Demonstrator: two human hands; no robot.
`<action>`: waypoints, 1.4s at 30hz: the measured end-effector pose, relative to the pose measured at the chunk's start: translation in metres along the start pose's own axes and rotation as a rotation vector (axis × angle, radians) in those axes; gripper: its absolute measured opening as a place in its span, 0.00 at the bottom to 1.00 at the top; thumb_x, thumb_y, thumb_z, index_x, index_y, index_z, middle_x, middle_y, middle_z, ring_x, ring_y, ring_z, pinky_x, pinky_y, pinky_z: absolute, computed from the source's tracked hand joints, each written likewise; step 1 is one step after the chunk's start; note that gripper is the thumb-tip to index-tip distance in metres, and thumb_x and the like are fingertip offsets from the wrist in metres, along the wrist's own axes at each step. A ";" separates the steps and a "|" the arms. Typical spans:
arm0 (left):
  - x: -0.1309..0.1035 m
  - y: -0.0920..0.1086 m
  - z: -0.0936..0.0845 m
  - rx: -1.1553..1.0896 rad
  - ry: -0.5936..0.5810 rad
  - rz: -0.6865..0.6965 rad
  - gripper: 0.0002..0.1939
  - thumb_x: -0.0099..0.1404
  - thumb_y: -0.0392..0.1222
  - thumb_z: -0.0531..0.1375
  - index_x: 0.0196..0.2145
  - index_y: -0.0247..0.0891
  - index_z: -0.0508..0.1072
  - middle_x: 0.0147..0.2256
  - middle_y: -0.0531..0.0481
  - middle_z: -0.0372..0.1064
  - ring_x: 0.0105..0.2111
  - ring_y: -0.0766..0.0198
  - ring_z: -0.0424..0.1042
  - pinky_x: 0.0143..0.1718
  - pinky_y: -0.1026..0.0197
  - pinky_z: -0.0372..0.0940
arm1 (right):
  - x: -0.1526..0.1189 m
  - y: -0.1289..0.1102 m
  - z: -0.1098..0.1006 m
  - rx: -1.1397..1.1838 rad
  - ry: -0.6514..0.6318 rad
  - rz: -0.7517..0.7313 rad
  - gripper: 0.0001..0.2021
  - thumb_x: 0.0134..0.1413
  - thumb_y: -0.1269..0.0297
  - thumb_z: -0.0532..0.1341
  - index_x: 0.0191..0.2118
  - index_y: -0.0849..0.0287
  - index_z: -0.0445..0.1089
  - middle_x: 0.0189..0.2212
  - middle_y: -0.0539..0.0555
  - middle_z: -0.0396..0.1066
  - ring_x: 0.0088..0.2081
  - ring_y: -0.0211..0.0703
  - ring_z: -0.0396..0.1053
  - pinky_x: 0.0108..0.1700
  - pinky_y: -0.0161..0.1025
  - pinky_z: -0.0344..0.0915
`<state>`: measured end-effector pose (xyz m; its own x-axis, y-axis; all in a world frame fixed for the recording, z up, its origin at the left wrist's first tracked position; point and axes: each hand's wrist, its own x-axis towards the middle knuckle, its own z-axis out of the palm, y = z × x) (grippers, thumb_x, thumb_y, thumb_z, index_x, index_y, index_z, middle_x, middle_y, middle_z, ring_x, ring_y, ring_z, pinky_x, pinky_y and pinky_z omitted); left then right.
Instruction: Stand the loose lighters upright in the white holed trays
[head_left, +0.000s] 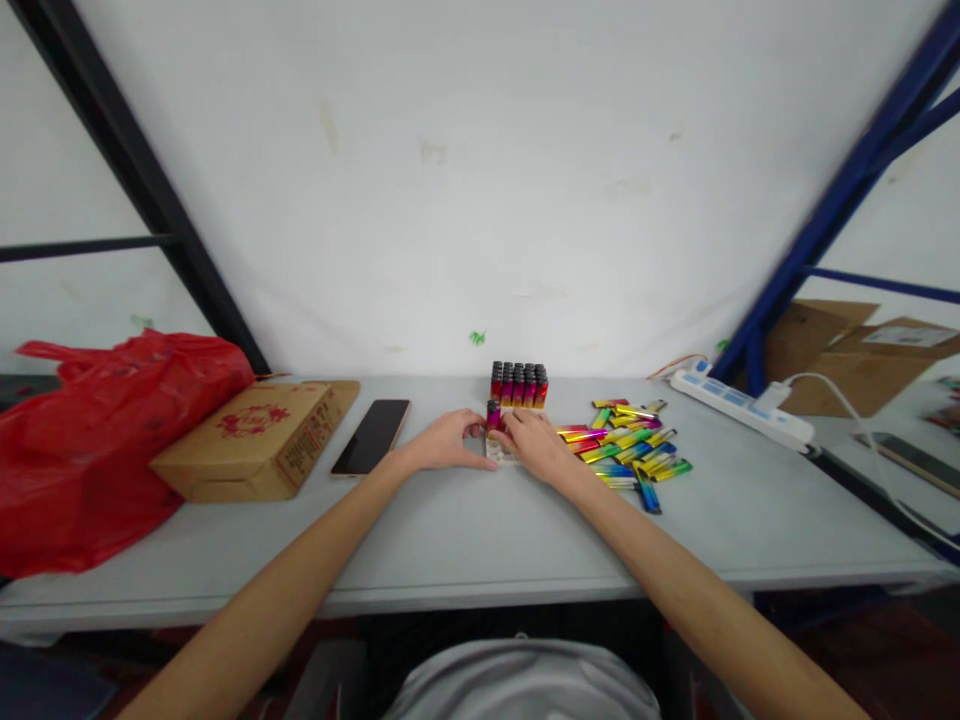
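A purple-red lighter [493, 416] with a black top stands upright between my two hands, over a pale tray [498, 452]. The fingers of my right hand [534, 442] close on the lighter's right side and cover part of the tray. Curved around the left, my left hand [448, 440] has its thumb apart from its fingers; the fingertips are close to the lighter, and I cannot tell whether they touch it. Just behind, several upright lighters [519, 384] with black tops stand in tight rows. To the right lies a loose pile of shiny multicoloured lighter-shaped pieces [619, 445].
A dark phone [372, 437] lies left of my hands. Further left are a brown cardboard box [251, 440] and a red plastic bag [112, 440]. A white power strip [739, 408] with a plugged-in cable lies at the right, before an open carton [847, 365].
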<state>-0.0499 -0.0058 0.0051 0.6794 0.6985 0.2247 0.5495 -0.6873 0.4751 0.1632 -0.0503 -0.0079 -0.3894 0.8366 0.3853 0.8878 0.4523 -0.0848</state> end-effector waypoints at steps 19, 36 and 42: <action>-0.001 -0.001 -0.001 -0.018 -0.022 -0.012 0.36 0.47 0.68 0.71 0.42 0.36 0.75 0.39 0.46 0.72 0.38 0.53 0.72 0.40 0.56 0.65 | -0.049 0.149 -0.039 -0.239 -0.025 0.705 0.19 0.70 0.63 0.52 0.55 0.69 0.73 0.53 0.75 0.72 0.56 0.63 0.69 0.55 0.52 0.62; -0.001 -0.002 0.000 -0.034 -0.028 -0.028 0.39 0.47 0.68 0.72 0.46 0.36 0.75 0.41 0.45 0.73 0.40 0.52 0.73 0.42 0.56 0.67 | -0.047 0.146 -0.047 -0.188 -0.092 0.751 0.17 0.66 0.54 0.60 0.43 0.65 0.78 0.44 0.68 0.78 0.46 0.56 0.76 0.44 0.42 0.64; -0.001 -0.003 0.000 -0.025 -0.036 -0.032 0.40 0.47 0.69 0.71 0.48 0.36 0.75 0.42 0.45 0.73 0.40 0.52 0.73 0.42 0.56 0.66 | -0.038 0.135 -0.045 0.000 0.204 0.672 0.19 0.71 0.51 0.54 0.47 0.64 0.70 0.39 0.66 0.78 0.42 0.55 0.75 0.43 0.43 0.64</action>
<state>-0.0523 -0.0042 0.0028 0.6788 0.7122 0.1789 0.5593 -0.6593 0.5025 0.3086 -0.0354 0.0073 0.2972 0.8603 0.4142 0.9201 -0.1423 -0.3648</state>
